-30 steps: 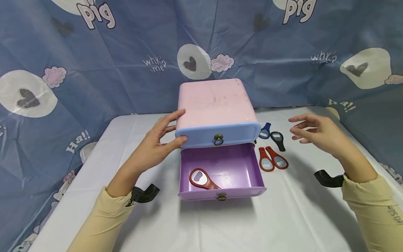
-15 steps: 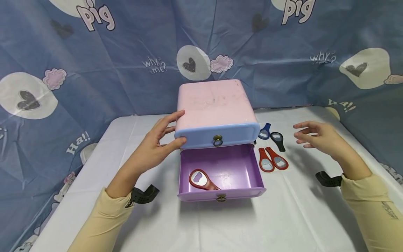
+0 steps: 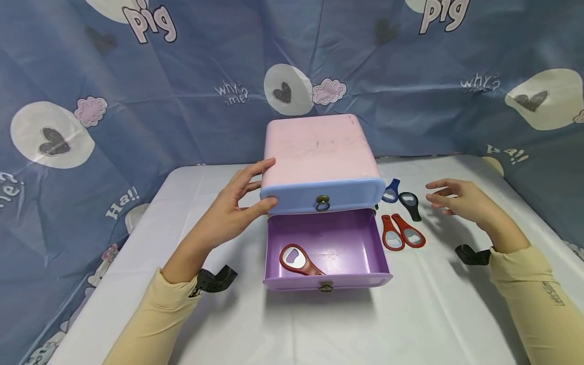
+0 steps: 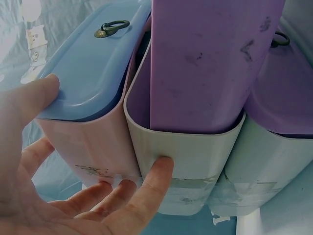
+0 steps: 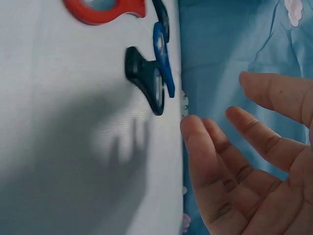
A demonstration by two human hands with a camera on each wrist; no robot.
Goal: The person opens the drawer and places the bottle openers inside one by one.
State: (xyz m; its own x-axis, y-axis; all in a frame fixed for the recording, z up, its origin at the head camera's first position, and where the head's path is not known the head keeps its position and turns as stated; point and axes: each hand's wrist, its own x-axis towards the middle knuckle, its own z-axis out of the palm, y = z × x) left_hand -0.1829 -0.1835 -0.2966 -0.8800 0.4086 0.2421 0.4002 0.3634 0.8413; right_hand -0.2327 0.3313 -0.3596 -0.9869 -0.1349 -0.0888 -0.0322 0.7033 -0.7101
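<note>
My left hand [image 3: 225,215] braces the corner of a stacked drawer unit [image 3: 319,149]. Its thumb presses the closed blue drawer front [image 3: 296,199], while its extended fingers touch the side; the left wrist view shows their tips on the pink casing [image 4: 98,152] and pale middle casing [image 4: 195,156]. Below the blue drawer, a purple drawer [image 3: 347,243] is pulled out, with a red bottle opener [image 3: 293,258] lying inside. My right hand [image 3: 472,208] hovers over the table's right side, fingers loosely bent and holding nothing, near a black opener [image 3: 410,203].
Two red openers [image 3: 393,239] [image 3: 412,237] and a blue opener [image 3: 391,192] lie right of the unit on the white-covered table [image 3: 328,334]. A patterned blue cloth [image 3: 191,76] hangs behind. Another purple drawer [image 4: 288,93] shows in the left wrist view.
My right hand has come slightly nearer my body. My left hand keeps its place on the unit, and the head view has shifted a little.
</note>
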